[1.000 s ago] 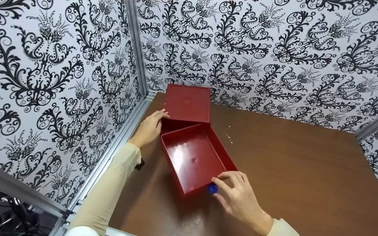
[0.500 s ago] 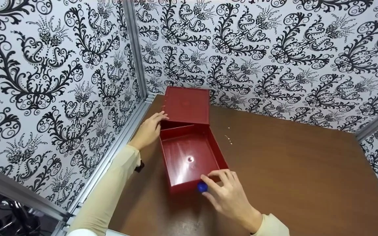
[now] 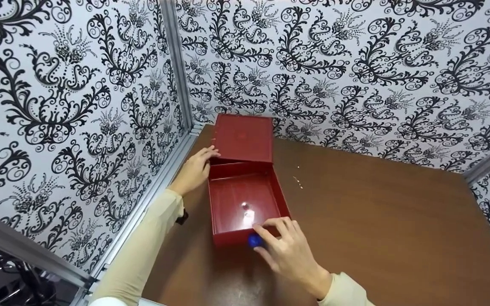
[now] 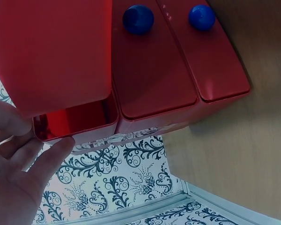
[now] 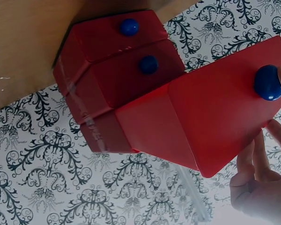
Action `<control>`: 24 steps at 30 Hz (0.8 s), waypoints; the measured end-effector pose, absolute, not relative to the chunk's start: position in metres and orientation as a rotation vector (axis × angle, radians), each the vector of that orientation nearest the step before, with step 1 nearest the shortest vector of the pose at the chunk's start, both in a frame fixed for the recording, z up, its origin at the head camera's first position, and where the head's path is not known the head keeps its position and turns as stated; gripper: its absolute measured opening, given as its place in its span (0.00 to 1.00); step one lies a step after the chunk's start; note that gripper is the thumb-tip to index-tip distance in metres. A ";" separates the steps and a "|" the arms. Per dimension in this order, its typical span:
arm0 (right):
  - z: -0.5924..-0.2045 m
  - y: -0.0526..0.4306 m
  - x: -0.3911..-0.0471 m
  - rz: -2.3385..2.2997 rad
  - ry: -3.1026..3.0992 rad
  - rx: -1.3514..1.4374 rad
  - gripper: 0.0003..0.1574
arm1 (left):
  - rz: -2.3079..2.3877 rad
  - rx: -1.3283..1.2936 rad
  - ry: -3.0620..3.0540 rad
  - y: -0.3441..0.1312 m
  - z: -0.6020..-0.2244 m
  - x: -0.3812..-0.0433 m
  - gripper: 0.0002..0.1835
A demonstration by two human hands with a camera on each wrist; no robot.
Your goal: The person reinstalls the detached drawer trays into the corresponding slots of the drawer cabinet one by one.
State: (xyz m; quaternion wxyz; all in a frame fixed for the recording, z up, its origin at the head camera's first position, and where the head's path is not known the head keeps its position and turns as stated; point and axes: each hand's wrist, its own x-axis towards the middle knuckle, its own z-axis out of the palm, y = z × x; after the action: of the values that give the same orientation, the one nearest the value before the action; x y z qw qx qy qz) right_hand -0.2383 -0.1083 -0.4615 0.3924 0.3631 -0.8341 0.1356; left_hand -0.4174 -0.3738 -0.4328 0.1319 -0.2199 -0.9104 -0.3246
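A red plastic drawer unit [image 3: 243, 138] stands near the back left corner. Its top drawer [image 3: 245, 204], with nothing visible inside, is pulled far out toward me. My left hand [image 3: 192, 170] holds the left front edge of the casing, fingers on top and thumb at the side in the left wrist view. My right hand [image 3: 289, 248] grips the drawer's front rim, fingertips over the edge and thumb by its round blue knob [image 3: 254, 240]. Two lower drawers, with a blue knob [image 5: 148, 64] and another blue knob [image 5: 129, 27], are closed in the right wrist view.
The unit stands on a brown wooden table [image 3: 381, 225]. Patterned black-and-white panels [image 3: 334, 63] rise behind and at the left, joined by a metal post [image 3: 176, 63]. Small pale marks [image 3: 298, 182] lie right of the unit. Dark cables [image 3: 11, 280] show at bottom left.
The drawer's front end has swung left and slightly inward, from skewed to nearly in line with the casing. My right hand has travelled left with it. My left hand stays on the casing.
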 end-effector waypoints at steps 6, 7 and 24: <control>-0.460 -0.118 -0.242 0.329 -2.102 0.914 0.32 | -0.912 -0.681 -2.586 -0.374 -0.434 -0.419 0.21; -0.460 -0.120 -0.243 0.330 -2.100 0.913 0.31 | -0.906 -0.687 -2.571 -0.374 -0.435 -0.419 0.21; -0.459 -0.136 -0.253 0.316 -2.085 0.904 0.31 | -0.908 -0.722 -2.502 -0.371 -0.436 -0.417 0.18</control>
State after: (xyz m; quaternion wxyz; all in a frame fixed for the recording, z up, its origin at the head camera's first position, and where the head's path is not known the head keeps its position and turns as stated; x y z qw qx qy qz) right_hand -0.2534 -0.1362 -0.4591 0.4110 0.3590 -0.8285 0.1256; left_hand -0.4175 -0.3712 -0.4362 0.1907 -0.2569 -0.8906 -0.3231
